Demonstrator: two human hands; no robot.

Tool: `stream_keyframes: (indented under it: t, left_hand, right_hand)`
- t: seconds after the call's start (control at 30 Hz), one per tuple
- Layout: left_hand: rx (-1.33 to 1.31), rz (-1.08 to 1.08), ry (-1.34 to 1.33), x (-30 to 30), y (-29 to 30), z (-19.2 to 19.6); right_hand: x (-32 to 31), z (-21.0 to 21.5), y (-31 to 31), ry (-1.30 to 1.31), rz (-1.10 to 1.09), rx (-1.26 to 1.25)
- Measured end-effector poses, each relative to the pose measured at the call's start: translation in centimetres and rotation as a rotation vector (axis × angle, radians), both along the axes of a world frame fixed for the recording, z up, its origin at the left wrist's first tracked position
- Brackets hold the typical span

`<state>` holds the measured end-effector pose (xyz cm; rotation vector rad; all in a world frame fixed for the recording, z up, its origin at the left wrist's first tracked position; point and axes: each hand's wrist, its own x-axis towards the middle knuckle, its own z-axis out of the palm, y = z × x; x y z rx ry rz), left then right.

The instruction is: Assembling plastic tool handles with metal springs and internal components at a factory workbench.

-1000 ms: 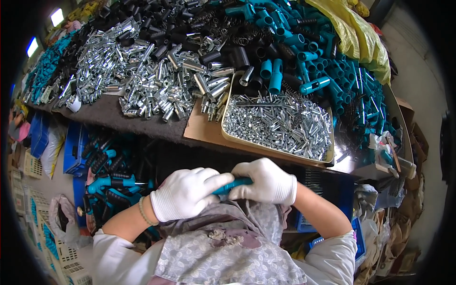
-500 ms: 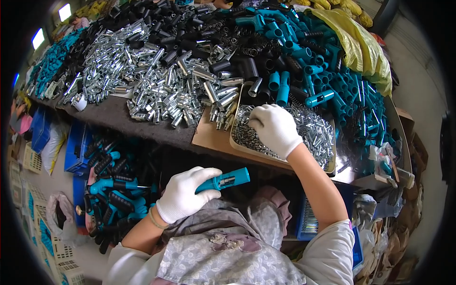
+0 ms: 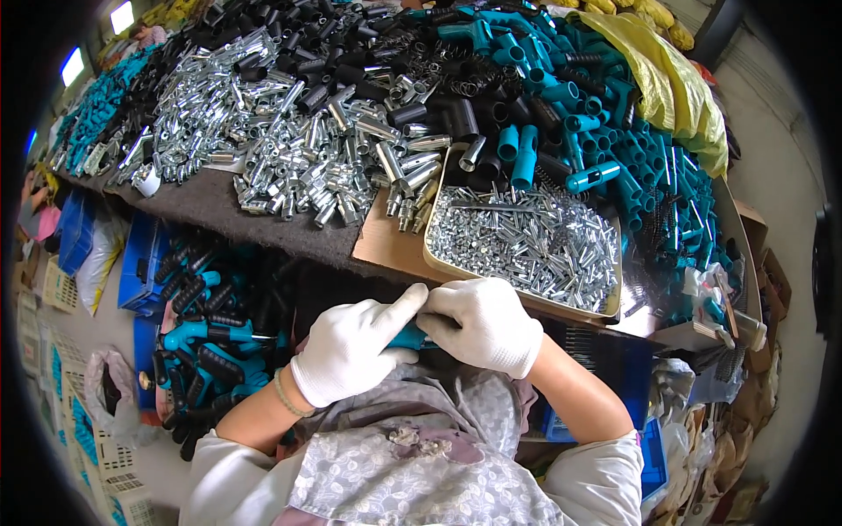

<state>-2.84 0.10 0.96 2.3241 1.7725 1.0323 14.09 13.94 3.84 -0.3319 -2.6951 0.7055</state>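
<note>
My left hand (image 3: 351, 348), in a white knit glove, is closed round a teal tubular housing (image 3: 409, 337); only a small stretch of it shows between the gloves. Against the other end of that housing, my gloved right hand (image 3: 481, 328) has its fingers bent in a pinch. Whatever lies between those fingertips is hidden. Just beyond both hands stands a shallow cream tray (image 3: 502, 282) full of small silvery pins and bits, with a flat dark metal strip (image 3: 495, 208) lying across the top.
Shiny metal sleeves (image 3: 298, 167) are heaped on the bench, left of the tray. Teal housings (image 3: 605, 175) pile up at the right, beside a yellow woven sack (image 3: 671, 88). Below the bench edge at left lie finished-looking teal and black tools (image 3: 215, 351) near a blue bin (image 3: 140, 267).
My right hand has left the tray of small parts and come down to the teal housing. The left hand still holds the housing, now mostly covered by both gloves.
</note>
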Motion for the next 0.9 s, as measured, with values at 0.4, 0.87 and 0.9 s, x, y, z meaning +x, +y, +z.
stream_keyframes:
  t: [0.4, 0.87, 0.9]
  left_hand:
    - [-0.075, -0.09, -0.046, 0.2, 0.4, -0.4]
    - [-0.159, 0.023, -0.438, 1.9, -0.2, -1.6]
    - [-0.156, 0.011, -0.433, 1.9, -0.1, -1.5]
  right_hand:
    - [2.9, -0.8, -1.1, -0.169, 0.167, 0.373]
    - [-0.3, 0.0, 5.2, 0.161, -0.329, 0.336]
    - [-0.8, -0.1, 5.9, 0.051, -0.395, 0.432]
